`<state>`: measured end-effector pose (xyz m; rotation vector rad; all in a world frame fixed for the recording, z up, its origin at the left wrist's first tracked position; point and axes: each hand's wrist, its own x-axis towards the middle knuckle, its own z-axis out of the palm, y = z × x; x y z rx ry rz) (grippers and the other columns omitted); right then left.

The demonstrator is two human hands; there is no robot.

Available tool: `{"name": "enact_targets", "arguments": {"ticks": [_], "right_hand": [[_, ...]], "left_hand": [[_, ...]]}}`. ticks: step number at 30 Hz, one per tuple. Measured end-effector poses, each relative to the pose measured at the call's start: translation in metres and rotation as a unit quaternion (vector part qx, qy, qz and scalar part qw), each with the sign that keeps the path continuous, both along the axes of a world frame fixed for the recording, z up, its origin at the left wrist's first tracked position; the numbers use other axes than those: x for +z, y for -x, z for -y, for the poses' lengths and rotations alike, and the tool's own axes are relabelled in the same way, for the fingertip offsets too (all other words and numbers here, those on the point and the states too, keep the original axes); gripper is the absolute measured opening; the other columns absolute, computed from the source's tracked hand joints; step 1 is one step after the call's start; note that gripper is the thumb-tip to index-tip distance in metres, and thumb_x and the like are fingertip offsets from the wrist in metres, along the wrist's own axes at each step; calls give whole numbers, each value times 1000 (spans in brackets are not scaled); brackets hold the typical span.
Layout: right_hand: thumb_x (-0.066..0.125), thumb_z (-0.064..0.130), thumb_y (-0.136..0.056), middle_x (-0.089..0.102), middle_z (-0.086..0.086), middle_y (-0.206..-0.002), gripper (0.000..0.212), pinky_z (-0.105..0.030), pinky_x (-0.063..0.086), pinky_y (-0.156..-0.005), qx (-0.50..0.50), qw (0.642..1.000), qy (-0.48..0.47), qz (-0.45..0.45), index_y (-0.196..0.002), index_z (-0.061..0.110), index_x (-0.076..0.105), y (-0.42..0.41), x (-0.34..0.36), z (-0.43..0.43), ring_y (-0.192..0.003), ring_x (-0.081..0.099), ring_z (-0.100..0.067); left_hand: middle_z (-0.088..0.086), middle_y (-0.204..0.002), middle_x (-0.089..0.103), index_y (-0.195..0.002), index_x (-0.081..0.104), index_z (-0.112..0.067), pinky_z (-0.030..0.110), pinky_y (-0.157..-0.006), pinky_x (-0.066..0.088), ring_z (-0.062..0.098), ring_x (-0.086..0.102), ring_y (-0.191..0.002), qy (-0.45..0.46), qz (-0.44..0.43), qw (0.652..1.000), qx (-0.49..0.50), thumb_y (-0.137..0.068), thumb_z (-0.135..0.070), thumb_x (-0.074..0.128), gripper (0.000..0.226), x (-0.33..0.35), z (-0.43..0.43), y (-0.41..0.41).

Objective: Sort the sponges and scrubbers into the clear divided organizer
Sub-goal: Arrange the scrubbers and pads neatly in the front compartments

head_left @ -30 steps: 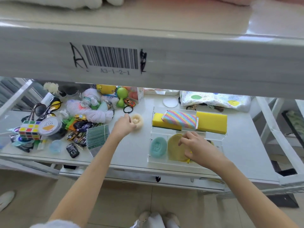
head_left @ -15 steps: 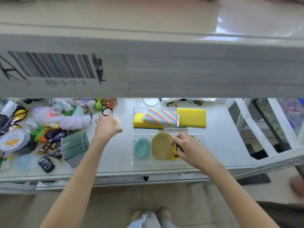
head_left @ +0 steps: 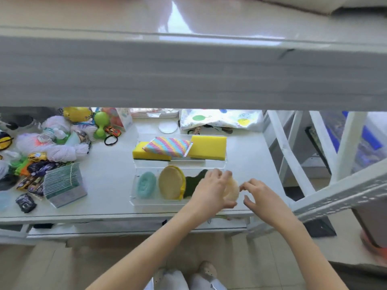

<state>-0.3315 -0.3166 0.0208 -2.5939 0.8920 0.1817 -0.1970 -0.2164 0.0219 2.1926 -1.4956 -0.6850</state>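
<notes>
Now left hand (head_left: 211,190) carries cream scrubber (head_left: 231,190) over organizer (head_left: 134,197), right hand (head_left: 258,194) released, open

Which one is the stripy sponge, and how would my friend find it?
Find the clear organizer on the white table. Look in its back row, farthest from the person, where two plain yellow sponges sit. The stripy sponge lies tilted between them, leaning on the left one; it alone has rainbow diagonal stripes.
</notes>
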Motion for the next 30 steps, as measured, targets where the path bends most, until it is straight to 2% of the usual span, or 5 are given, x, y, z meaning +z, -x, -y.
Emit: {"name": "enact_targets", "arguments": {"ticks": [7,14,20,26,30], "right_hand": [[48,17,-93,56,0,-121,28,-29,43,-91,31,999,-17,-2,-119,19,56,21,-7,31,-111,51,-18],[45,15,-93,56,-2,-122,28,-28,42,-91,79,997,-23,-6,-118,18,57,7,-14,43,-111,51,-20],[46,14,-92,57,-2,-119,27,-29,42,-90,93,996,-16,-5,-116,18,58,-2,-16,43,-109,52,-20],[45,14,-92,57,-3,-120,28,-30,42,-93,101,995,-7,-1,-117,18,57,-14,-13,37,-110,52,-21],[46,16,-92,57,-3,-121,29,-31,42,-94,99,995,-3,3,-119,19,56,-22,-9,31,-111,51,-20]], "left_hand": [[12,-123,50,-126,37,-13,41,-89,50,30,53,-111,-17,45,997,60,-68,-25,80,73,-25,47,5],[8,-131,54,-128,35,-11,43,-99,28,23,38,-129,-139,210,967,24,-75,-29,73,68,-47,45,-9],[8,-128,55,-125,38,-12,45,-103,24,26,46,-123,-109,191,974,44,-75,-15,72,60,-51,46,-2],[9,-131,49,-127,44,-10,51,-112,13,25,46,-125,-120,198,973,7,-83,-28,65,53,-51,45,-5],[6,-137,46,-132,40,-14,46,-111,14,22,37,-131,-56,159,986,-9,-89,-23,55,46,-39,34,-6]]}}
